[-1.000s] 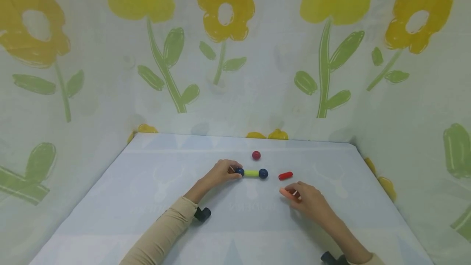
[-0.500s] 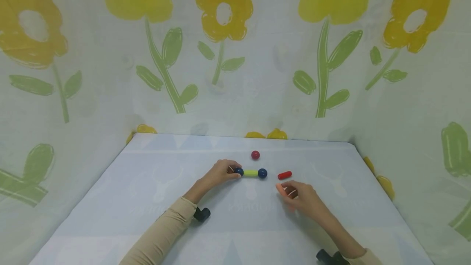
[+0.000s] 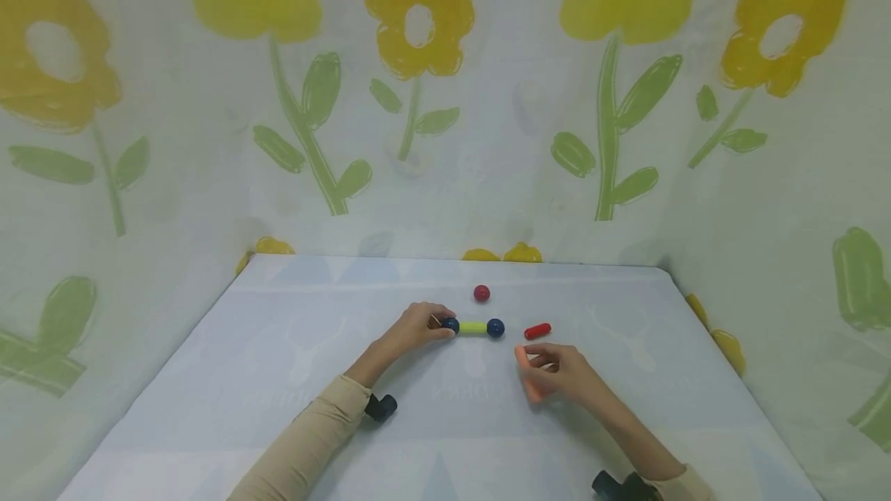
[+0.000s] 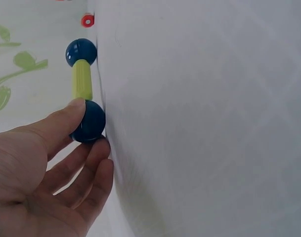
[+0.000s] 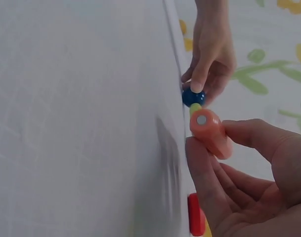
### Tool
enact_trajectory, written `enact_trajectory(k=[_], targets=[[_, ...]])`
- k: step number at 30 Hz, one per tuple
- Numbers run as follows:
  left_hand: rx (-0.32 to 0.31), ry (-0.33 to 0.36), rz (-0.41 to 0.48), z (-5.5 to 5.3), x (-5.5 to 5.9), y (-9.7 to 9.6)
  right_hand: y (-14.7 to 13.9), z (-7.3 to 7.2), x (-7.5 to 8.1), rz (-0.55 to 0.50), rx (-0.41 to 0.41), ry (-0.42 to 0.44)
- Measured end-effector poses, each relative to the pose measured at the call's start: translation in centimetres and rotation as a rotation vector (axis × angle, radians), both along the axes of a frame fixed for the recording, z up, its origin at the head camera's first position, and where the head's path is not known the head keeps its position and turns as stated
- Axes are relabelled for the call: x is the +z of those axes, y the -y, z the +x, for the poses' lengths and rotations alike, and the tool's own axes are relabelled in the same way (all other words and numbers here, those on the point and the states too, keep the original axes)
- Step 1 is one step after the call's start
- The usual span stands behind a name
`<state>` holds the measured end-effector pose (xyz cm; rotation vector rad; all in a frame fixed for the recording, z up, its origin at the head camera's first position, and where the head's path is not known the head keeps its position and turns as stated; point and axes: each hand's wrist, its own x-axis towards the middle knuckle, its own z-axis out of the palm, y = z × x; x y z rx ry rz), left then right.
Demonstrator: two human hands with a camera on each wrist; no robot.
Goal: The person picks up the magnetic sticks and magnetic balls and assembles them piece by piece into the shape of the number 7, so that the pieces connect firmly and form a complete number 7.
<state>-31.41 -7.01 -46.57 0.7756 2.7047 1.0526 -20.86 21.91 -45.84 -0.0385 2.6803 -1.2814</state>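
In the head view, my left hand [image 3: 416, 325] pinches the left dark blue ball [image 3: 451, 325]. That ball touches one end of a yellow-green rod [image 3: 473, 327], whose other end meets a second blue ball [image 3: 496, 328]; all three lie in a row on the table. My right hand [image 3: 569, 371] holds a curved orange magnetic rod [image 3: 520, 358] between thumb and fingers, to the right of the row and nearer the front. A grey-white magnet disc [image 5: 201, 120] shows at the orange rod's end in the right wrist view. Fingers partly cover the rod's middle.
A short red rod [image 3: 537, 331] lies right of the blue ball, just beyond my right hand. Behind the row sits a red ball [image 3: 482, 294]. The white table [image 3: 292, 408] is bounded by flower-printed cloth walls [image 3: 487, 176].
My right hand has shifted slightly left and turned the orange rod, so that its curve now runs roughly front to back. The left hand and the blue-ball row stay as they were.
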Motion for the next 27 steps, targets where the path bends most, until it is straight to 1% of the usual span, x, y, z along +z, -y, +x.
enact_trajectory(k=[5, 14, 21, 27], targets=[[0.005, 0.0, 0.007, 0.1, -0.1, 0.0, 0.3, 0.0, -0.4, -0.04, -0.014, 0.014], [-0.001, -0.011, 0.002, 0.3, 0.0, 0.0, 1.2, -0.1, -0.9, -0.082, -0.07, 0.09], [-0.001, -0.021, 0.007, 0.2, -0.1, 0.0, 1.8, -0.2, -1.3, -0.116, -0.083, 0.12], [0.002, -0.014, -0.003, 0.1, 0.0, 0.0, 2.2, -0.3, -1.5, -0.182, -0.096, 0.146]])
